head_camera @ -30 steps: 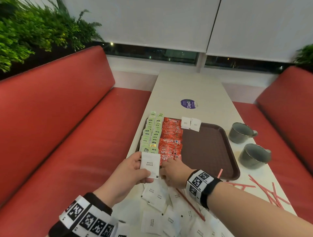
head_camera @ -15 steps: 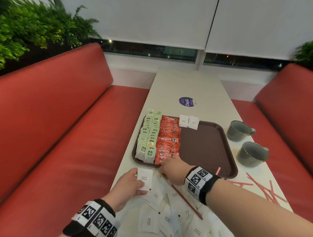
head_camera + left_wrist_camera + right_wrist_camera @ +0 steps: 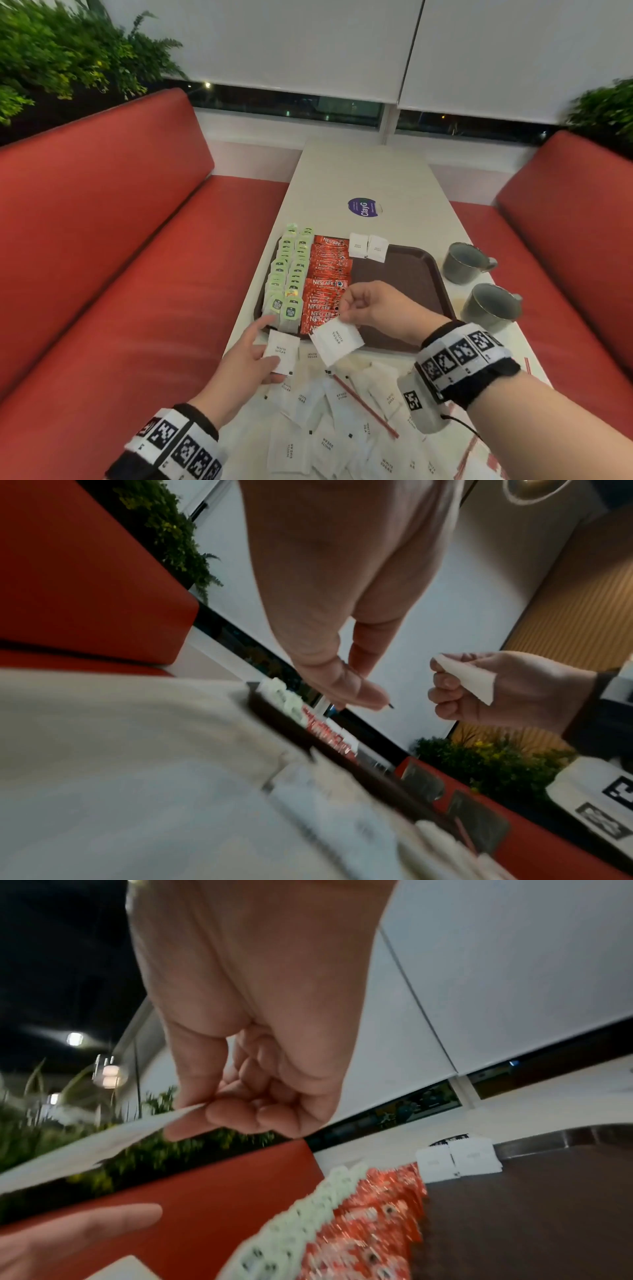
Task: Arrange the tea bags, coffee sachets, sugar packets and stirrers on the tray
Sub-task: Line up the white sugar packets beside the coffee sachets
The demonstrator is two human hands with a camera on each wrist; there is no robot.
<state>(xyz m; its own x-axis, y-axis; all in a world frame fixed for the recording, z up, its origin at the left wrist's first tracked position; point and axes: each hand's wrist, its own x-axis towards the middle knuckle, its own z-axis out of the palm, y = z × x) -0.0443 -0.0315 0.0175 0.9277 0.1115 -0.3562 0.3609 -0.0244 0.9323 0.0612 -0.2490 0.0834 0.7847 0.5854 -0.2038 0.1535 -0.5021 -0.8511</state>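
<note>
Setting: a long pale table point(image 3: 363, 178) between two red benches point(image 3: 102, 240), with white blinds point(image 3: 308, 44) above a dark window strip and green plants point(image 3: 61, 51) at the far left.
Tray: a dark brown tray point(image 3: 404, 277) lies on the table, its near edge just beyond the loose packets.
Tea bags: two overlapping columns of green-tagged tea bags point(image 3: 289, 270) fill the tray's left side.
Coffee sachets: a column of red coffee sachets point(image 3: 327, 274) lies just right of the tea bags, touching them.
Placed sugar: two white sugar packets point(image 3: 368, 247) sit side by side at the tray's far edge.
Loose sugar: a heap of white packets point(image 3: 329, 428) covers the near table, off the tray.
Right hand: the right hand point(image 3: 380, 308) is raised over the tray's near edge — thumb and curled fingers pinch one corner of a white sugar packet point(image 3: 337, 340), which hangs tilted.
Left hand: the left hand point(image 3: 246, 359) holds a second sugar packet point(image 3: 281, 351) between thumb and fingers, just in front of the tray's near-left corner; the index finger points outward.
Stirrers: red stirrers lie off the tray — one point(image 3: 364, 406) across the heap.
Mugs: two grey mugs point(image 3: 479, 284) stand right of the tray.
</note>
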